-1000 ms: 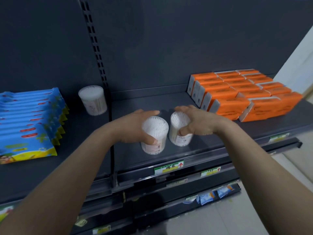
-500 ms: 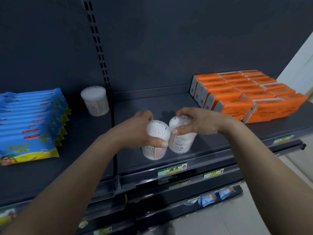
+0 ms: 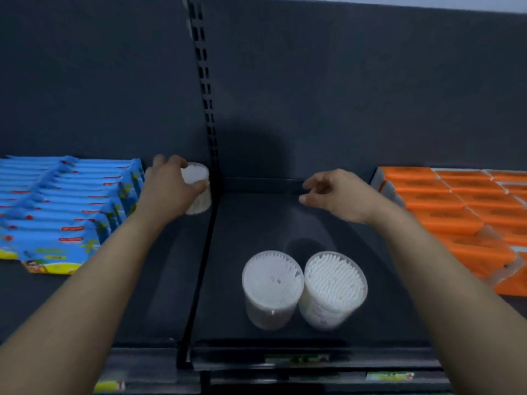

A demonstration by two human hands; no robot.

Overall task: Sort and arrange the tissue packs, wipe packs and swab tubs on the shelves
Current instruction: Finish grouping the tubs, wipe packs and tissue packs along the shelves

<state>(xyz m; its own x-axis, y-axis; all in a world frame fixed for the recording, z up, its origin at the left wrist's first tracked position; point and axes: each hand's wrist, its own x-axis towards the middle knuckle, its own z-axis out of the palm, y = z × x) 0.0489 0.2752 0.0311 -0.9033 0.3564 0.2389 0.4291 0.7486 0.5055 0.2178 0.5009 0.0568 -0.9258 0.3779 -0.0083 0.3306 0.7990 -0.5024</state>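
Head view, looking down on the shelf [image 3: 256, 223] — we see the left hand [image 3: 168, 189] wrapped round a lone swab tub [image 3: 197, 176] that stands at the back of the left bay, just beside the slotted upright [image 3: 205, 89] and next to the blue wipe packs [image 3: 65, 206]. Thumb and fingers curl about its wall; whether it is lifted off the shelf we cannot tell. The right hand [image 3: 339, 195] hovers above the right bay with fingers loosely apart, holding nothing. A pair of swab tubs [image 3: 272, 283] stands upright near the front edge of that bay, touching side by side; the orange tissue packs [image 3: 456, 206] lie in rows to their right, well apart from them. We judge the step in hand to be gathering the tubs into one group — the next move calls for lifting the lone tub clear of the upright and setting it down beside the pair without knocking either over.
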